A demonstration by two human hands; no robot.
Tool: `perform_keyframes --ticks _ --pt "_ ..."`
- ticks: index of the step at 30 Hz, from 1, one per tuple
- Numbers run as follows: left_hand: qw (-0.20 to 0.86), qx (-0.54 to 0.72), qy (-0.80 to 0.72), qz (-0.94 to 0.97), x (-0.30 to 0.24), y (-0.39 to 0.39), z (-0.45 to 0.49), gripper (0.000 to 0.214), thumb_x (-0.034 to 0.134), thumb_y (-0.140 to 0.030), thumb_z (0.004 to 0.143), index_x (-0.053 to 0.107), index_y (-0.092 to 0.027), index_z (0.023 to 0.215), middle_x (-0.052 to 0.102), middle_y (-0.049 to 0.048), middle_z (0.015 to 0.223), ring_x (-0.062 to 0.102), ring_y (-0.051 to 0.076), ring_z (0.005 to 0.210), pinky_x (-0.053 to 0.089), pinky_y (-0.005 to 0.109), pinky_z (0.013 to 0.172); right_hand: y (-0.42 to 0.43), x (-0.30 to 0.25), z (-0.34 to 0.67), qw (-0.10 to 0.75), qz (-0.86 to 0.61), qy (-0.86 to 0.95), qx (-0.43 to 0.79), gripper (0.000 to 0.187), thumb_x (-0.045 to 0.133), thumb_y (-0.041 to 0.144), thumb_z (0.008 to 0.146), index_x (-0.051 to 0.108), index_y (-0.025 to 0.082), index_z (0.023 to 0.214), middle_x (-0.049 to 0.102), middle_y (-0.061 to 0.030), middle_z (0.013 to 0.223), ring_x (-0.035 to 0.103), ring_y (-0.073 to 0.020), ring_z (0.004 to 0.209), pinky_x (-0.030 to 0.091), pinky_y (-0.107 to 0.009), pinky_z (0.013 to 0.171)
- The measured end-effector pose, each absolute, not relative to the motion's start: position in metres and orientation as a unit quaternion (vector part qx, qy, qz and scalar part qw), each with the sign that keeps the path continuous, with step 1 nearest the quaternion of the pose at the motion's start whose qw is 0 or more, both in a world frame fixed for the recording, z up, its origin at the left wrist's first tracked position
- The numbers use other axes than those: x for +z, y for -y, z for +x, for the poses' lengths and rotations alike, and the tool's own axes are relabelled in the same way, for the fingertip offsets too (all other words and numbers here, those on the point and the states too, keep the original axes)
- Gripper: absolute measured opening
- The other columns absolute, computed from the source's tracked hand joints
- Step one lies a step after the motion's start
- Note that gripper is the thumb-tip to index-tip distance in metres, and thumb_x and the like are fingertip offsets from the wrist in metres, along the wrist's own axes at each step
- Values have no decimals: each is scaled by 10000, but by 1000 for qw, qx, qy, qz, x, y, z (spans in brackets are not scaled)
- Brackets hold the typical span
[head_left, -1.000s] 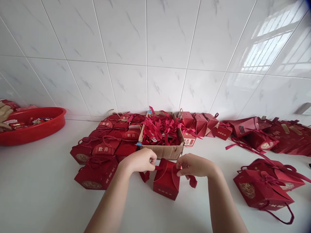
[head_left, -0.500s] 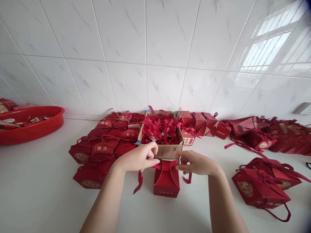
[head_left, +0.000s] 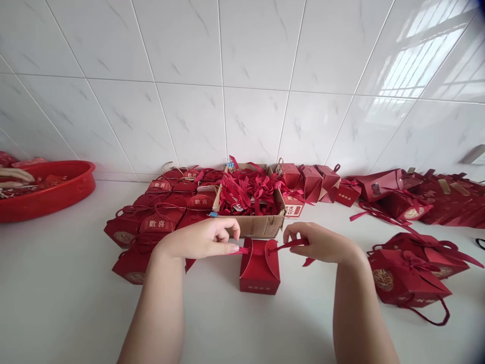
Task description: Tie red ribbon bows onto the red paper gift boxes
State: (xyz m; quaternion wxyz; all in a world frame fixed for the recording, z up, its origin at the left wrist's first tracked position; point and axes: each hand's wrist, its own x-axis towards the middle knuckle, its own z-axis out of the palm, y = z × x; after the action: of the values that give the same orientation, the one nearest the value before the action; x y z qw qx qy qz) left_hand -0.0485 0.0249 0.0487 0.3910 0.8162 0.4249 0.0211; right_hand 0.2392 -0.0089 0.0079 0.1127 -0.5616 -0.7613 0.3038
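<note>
A small red gift box with curved top flaps stands on the white counter between my hands. A red ribbon runs through its top. My left hand pinches the ribbon's left end just left of the box. My right hand pinches the right end and holds it taut, away from the box. A loose ribbon tail hangs below my right hand.
Behind the box sits a cardboard carton full of red ribbons. Several finished red boxes lie at its left, more boxes at right, flat ones far right. A red basin stands far left with another person's fingers in it.
Both hands have drawn apart, stretching the ribbon out to either side of the box. The left ribbon tail that hung down is now pulled up. The view has tilted down slightly.
</note>
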Motion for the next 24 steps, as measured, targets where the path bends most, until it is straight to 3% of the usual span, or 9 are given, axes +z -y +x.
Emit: perform_keyframes --ticks 4,7,10,16,22,24 --pt "388 30 -429 815 47 -26 -53 272 558 -451 783 518 -218 916 477 -66 593 397 104 537 310 209 513 13 12 242 114 -571 767 271 116 546 279 792 629 203 765 618 -36 827 532 -155 728 486 -265 609" --pt "372 35 -451 811 44 -28 -55 233 525 -420 793 520 -215 904 525 -55 561 439 123 541 320 221 516 14 14 243 95 -579 744 321 218 515 333 821 619 182 704 594 -27 674 524 -135 602 466 -245 507" --pt "353 47 -472 807 42 -31 -56 225 518 -414 796 511 -215 901 540 -57 545 455 127 538 330 225 522 15 15 241 118 -582 720 359 194 517 356 829 612 190 798 552 -2 628 524 -115 552 452 -212 453" --pt "375 159 -468 784 46 -30 -53 244 526 -432 816 493 -203 893 522 -58 546 441 105 507 342 218 511 18 22 239 201 -558 738 321 233 558 425 815 590 197 778 330 58 530 336 -78 470 305 -203 405" --pt "435 259 -448 737 51 -23 -49 255 570 -417 814 489 -194 907 529 -46 583 406 70 456 296 186 427 25 24 248 270 -517 737 341 87 552 278 799 573 193 800 487 19 646 482 -102 568 453 -238 552" --pt "461 265 -427 731 52 -22 -50 239 580 -397 820 501 -188 906 528 -51 568 371 53 424 288 185 419 27 24 249 280 -522 727 348 99 549 293 804 573 198 796 474 22 634 488 -108 563 462 -244 543"
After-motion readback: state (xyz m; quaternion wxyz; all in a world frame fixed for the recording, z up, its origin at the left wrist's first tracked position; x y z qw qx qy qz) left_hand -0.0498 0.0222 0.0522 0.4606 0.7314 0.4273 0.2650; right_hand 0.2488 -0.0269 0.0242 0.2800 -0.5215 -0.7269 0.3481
